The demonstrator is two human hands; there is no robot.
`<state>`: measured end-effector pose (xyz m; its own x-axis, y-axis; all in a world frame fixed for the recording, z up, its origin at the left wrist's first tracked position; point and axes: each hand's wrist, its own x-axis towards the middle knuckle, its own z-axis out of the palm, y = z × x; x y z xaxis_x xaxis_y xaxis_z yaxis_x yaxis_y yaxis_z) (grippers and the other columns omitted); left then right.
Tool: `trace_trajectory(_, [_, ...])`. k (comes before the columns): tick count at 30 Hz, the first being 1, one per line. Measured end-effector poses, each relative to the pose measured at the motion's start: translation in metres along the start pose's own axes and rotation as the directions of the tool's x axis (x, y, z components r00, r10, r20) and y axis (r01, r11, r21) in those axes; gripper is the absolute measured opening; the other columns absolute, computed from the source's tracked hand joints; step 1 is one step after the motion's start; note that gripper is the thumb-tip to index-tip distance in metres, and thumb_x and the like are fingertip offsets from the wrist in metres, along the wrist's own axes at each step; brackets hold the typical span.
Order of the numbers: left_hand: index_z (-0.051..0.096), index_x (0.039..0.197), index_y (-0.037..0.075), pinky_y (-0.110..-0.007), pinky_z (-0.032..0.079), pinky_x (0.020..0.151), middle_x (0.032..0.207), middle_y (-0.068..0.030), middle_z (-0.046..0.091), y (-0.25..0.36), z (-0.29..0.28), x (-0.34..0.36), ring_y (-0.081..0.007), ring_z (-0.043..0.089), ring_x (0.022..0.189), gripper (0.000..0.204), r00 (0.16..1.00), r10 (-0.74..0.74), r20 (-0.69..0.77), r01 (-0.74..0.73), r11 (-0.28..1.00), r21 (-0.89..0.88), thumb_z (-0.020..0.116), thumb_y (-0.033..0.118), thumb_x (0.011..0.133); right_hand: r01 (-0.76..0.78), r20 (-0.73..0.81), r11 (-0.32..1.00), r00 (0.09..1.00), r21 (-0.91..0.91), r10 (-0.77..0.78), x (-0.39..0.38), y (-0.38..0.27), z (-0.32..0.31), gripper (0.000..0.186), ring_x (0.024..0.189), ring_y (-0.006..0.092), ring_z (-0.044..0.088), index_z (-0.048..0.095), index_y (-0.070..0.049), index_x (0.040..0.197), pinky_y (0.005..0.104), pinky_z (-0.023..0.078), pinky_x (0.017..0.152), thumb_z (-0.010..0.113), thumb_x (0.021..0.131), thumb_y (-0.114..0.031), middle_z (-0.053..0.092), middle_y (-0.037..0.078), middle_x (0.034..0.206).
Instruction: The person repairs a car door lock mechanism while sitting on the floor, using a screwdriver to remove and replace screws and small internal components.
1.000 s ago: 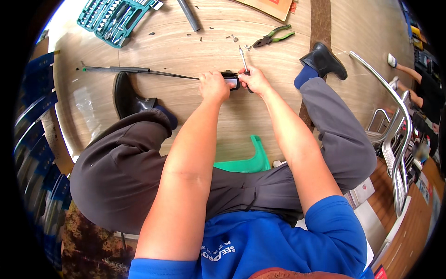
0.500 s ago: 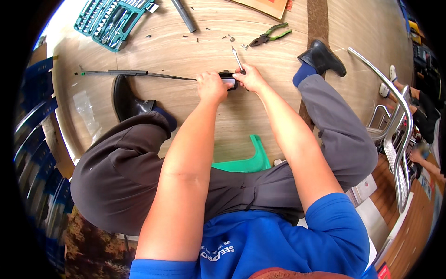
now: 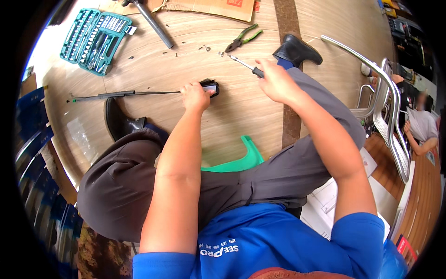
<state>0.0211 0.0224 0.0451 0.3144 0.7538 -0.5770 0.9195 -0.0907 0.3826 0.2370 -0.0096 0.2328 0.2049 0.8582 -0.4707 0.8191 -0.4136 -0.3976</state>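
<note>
My left hand (image 3: pixel 195 96) is closed on a small black device (image 3: pixel 215 91) with a pale face, steadying it on the floor. Thin black cables (image 3: pixel 160 92) run from the device out to the left through a dark sleeve. In my right hand (image 3: pixel 277 83) is a screwdriver (image 3: pixel 242 63) with a dark handle and a silver shaft. It is held off to the right of the device, apart from it. Its tip points at a few small metal parts (image 3: pixel 220 54), and I cannot tell whether it touches them.
Green-handled pliers (image 3: pixel 243 38) lie just beyond the small parts. A teal socket set case (image 3: pixel 112 52) lies open at the far left, beside a hammer (image 3: pixel 153 25). Cardboard (image 3: pixel 204 8) is at the back. A green plastic piece (image 3: pixel 253 153) sits between my legs; a chrome tubular frame (image 3: pixel 357 56) stands at right.
My right hand has drawn away from the device to the right, taking the screwdriver with it. The left hand keeps its hold on the device. The whole view has shifted somewhat.
</note>
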Motion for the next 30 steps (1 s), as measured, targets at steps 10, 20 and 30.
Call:
trace_trajectory(10, [0.056, 0.119, 0.001, -0.045, 0.042, 0.101, 0.125, -0.0197, 0.053, 0.02, -0.011, -0.002, -0.0383, 0.043, 0.123, 0.061, 1.0, 0.021, -0.014, -0.021, 0.999, -0.05, 0.078, 0.04, 0.078, 0.098, -0.043, 0.992, 0.994, -0.074, -0.101, -0.029, -0.008, 0.02, 0.018, 0.095, 0.0374, 0.061, 0.063, -0.003, 0.101, 0.0452, 0.05, 0.082, 0.059, 0.084, -0.007, 0.062, 0.018, 0.099])
trace_trajectory(20, [0.057, 0.117, 0.002, -0.046, 0.044, 0.1, 0.126, -0.0187, 0.052, 0.01, -0.01, -0.005, -0.0378, 0.041, 0.125, 0.058, 1.0, -0.016, 0.006, 0.017, 0.996, -0.093, 0.08, 0.036, 0.076, 0.114, 0.113, 0.98, 0.989, -0.166, -0.096, 0.001, 0.0, 0.06, 0.013, 0.095, 0.037, 0.062, 0.063, -0.004, 0.094, 0.0456, 0.051, 0.083, 0.056, 0.083, -0.006, 0.062, 0.019, 0.1])
trace_trajectory(30, [0.058, 0.117, 0.003, -0.044, 0.044, 0.1, 0.126, -0.0171, 0.052, 0.012, -0.012, -0.003, -0.0364, 0.041, 0.126, 0.058, 0.999, -0.051, 0.013, 0.052, 0.994, -0.093, 0.081, 0.037, 0.075, 0.085, 0.211, 0.959, 0.977, -0.269, -0.027, 0.011, -0.011, 0.067, 0.023, 0.095, 0.0362, 0.062, 0.063, -0.004, 0.107, 0.0455, 0.051, 0.082, 0.057, 0.085, -0.006, 0.06, 0.016, 0.101])
